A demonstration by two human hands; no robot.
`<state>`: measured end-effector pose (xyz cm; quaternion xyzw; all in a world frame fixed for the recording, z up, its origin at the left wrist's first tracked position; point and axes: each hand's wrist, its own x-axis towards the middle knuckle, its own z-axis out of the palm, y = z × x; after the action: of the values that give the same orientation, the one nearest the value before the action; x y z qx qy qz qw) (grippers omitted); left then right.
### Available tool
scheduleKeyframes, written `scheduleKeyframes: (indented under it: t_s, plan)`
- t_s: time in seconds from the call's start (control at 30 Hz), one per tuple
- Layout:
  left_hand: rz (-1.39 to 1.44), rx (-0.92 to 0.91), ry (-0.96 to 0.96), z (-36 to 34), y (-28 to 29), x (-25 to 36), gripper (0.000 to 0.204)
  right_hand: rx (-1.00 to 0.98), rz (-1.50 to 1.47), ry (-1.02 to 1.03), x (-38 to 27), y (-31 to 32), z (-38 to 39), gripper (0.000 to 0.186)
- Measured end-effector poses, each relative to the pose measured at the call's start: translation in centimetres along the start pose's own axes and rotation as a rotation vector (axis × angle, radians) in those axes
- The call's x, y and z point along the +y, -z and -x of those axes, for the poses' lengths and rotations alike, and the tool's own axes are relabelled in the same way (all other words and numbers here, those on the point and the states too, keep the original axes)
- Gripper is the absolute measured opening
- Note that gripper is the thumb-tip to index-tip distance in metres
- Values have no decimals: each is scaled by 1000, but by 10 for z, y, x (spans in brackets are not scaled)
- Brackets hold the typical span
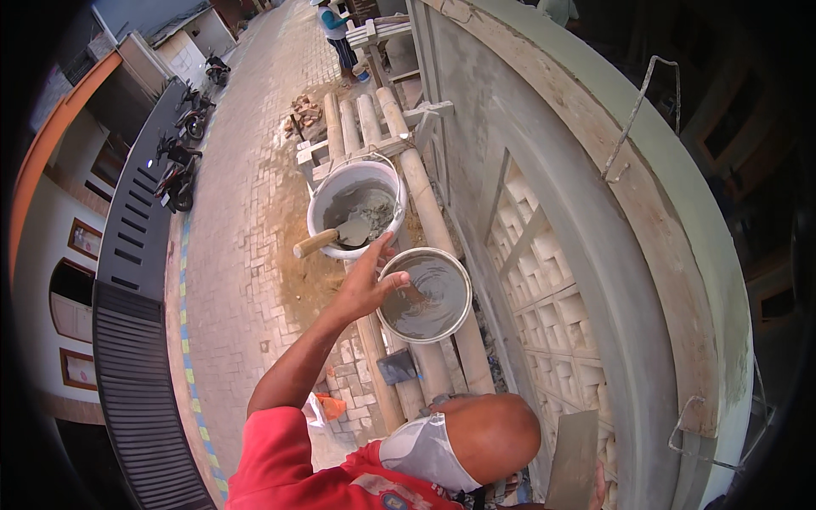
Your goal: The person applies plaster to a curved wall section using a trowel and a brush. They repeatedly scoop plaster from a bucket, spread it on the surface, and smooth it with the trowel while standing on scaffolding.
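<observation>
My left hand [365,289] reaches between two buckets, fingers stretched out and thumb apart, holding nothing I can see. The fingers are by the rim of a white bucket [318,204] of wet grey mortar, and the thumb is over a smaller round bucket [466,310] of murky, rippling water. A trowel [316,244] rests in the mortar bucket, its wooden handle sticking out over the rim. At the lower right, my right hand [601,489] shows only in part beside a flat grey rectangular board [574,459] and appears to grip it; most of its fingers are hidden.
Bamboo poles [425,191] form a platform under the buckets; a dark square pad [397,367] lies on them. A plastered wall [561,153] with pale openwork blocks [552,289] runs along the right. Farther off are a person [334,34], broken bricks [308,110] and motorbikes [176,174].
</observation>
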<state>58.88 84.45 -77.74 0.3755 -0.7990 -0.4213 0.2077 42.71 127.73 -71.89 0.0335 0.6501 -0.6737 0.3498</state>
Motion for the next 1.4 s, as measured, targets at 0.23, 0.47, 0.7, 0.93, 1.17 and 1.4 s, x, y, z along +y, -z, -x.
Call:
scheduleKeyframes:
  t_s: [0.23, 0.47, 0.7, 0.93, 1.17, 1.4]
  plan:
    - [-954, -111, 469, -65, 110, -67, 46, -1, 8, -24, -1, -5, -8, 40]
    - [-865, -336, 531, -89, 136, -104, 34, -10, 4, -50, 2, -9, -13, 40]
    - [-1213, -296, 262, -108, 145, -39, 26, 10, 11, -54, 6, -9, -16, 39]
    - [-1408, -305, 123, -119, 130, -71, 18, 28, 23, -62, 6, -8, -26, 39]
    - [-1417, -319, 0, -117, 108, -49, 8, 62, 36, -74, 7, -6, -31, 39]
    - [-1515, -319, -92, -122, 108, -45, 8, 72, 40, -79, 9, -6, -34, 38]
